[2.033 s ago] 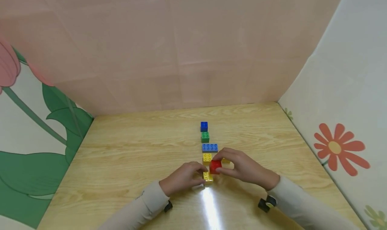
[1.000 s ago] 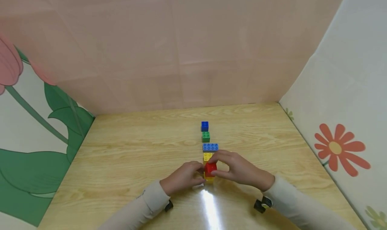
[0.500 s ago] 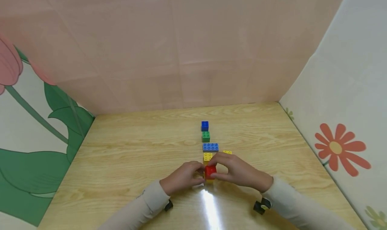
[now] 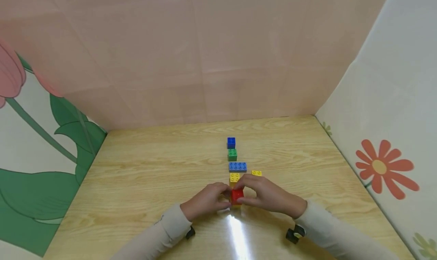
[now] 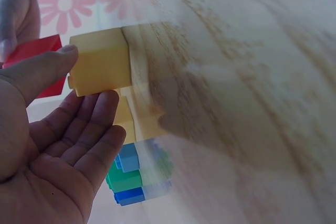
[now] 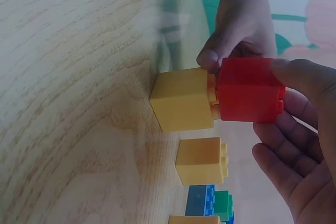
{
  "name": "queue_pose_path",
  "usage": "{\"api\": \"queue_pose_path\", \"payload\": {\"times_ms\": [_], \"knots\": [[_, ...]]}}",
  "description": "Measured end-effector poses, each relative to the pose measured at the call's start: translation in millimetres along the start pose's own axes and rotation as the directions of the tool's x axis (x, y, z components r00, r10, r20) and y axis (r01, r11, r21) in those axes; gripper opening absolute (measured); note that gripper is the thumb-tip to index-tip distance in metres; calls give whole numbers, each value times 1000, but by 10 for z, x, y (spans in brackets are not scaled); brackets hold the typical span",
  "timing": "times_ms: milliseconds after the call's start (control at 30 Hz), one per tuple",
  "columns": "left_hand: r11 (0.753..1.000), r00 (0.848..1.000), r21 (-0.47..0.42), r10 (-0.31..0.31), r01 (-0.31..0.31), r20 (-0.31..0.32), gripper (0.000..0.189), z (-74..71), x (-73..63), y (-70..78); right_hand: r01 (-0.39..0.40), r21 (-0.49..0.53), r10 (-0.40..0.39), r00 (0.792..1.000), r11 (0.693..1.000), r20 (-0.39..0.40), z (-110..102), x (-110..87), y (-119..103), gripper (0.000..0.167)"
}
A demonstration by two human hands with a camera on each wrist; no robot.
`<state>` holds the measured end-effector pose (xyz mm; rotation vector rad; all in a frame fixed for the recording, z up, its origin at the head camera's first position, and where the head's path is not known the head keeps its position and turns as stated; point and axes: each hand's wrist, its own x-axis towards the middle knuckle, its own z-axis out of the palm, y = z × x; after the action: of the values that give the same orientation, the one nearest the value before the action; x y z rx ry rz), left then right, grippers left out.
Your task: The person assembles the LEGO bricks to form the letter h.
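My left hand [image 4: 206, 202] pinches a yellow toy building brick [image 6: 184, 100] that stands on the table, thumb on one side and fingers on the other. Directly over it, a red building brick [image 4: 237, 196] is held between the thumb and fingers of my right hand [image 4: 268, 194]. In the right wrist view the red brick meets the yellow studs, part of which still show between the two bricks. Just beyond the hands stands another yellow brick [image 4: 234, 177]. A further yellow brick [image 4: 257, 173] is partly hidden behind my right hand.
Farther back in the same line stand a longer blue brick [image 4: 237, 166], a green brick [image 4: 232, 154] and a dark blue brick [image 4: 231, 142]. The wooden table [image 4: 153, 161] is bounded by a pink wall [image 4: 205, 62] behind and flower-printed walls at the sides.
My right hand has carried the red brick leftward over the yellow brick, then lowered it onto the studs. The left hand has stayed almost still around the yellow brick.
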<state>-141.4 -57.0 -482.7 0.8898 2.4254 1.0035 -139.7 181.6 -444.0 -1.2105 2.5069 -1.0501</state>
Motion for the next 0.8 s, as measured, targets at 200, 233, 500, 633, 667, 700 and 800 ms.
{"api": "queue_pose_path", "payload": {"times_ms": [200,233,500,633,667,700,800], "knots": [[1000,1000,10,-10,10,4,32,25,7,-27,0,-3,0,1000,1000,8,18,3,0,32],[1000,1000,12,-9,9,3,32,27,7,-29,0,-3,0,1000,1000,8,17,4,-2,32],[998,999,53,41,-40,-16,29,43,6,-54,38,-17,-38,999,999,-6,45,5,1,31],[997,998,63,54,-52,-23,30,47,3,-53,53,-20,-53,998,998,-14,63,6,8,31],[996,998,66,56,-54,-25,30,47,3,-52,50,-20,-50,999,999,-14,63,6,7,31],[996,998,67,56,-55,-26,30,48,2,-51,46,-23,-46,999,999,-13,61,7,6,31],[996,998,73,61,-59,-30,29,48,5,-47,28,-32,-28,1000,999,-3,50,10,-2,32]]}}
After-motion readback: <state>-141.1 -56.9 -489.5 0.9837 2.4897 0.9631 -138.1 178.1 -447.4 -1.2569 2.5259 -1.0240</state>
